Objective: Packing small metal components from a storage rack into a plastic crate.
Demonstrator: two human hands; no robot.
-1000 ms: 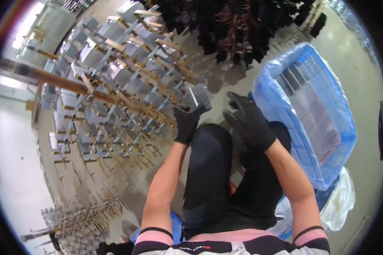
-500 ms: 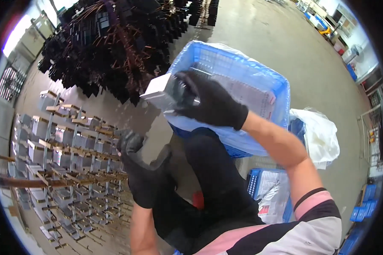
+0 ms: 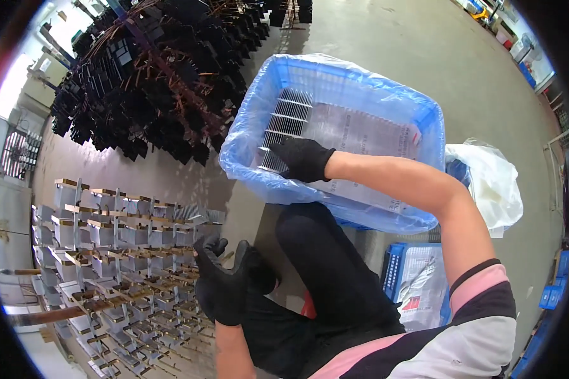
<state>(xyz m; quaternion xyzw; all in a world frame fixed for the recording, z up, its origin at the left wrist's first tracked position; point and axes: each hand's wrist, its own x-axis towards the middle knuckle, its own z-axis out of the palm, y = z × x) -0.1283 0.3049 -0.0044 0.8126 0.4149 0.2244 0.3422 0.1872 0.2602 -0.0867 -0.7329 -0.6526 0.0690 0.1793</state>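
My right hand (image 3: 302,159), in a black glove, reaches into the blue crate (image 3: 433,126), which is lined with clear plastic. Its fingers are closed on a silver finned heat sink (image 3: 270,162) at the near end of a row along the crate's left wall. Farther along that row stand more finned heat sinks (image 3: 289,114), fins upward. My left hand (image 3: 222,281), also gloved in black, hovers beside the hanging rack with thumb and fingers apart and nothing in it. On the rack's near right corner shows another finned piece (image 3: 199,213).
The rack of silver blocks on metal hooks (image 3: 117,234) fills the left. Behind it stands a dense rack of black parts (image 3: 158,95). A second blue crate (image 3: 395,271) with printed sheets sits by my right leg, and a white plastic bag (image 3: 490,183) lies right of the large crate.
My right hand has carried the silver heat sink from above the crate's left rim down into the crate. My left hand has moved slightly nearer to me, still empty.
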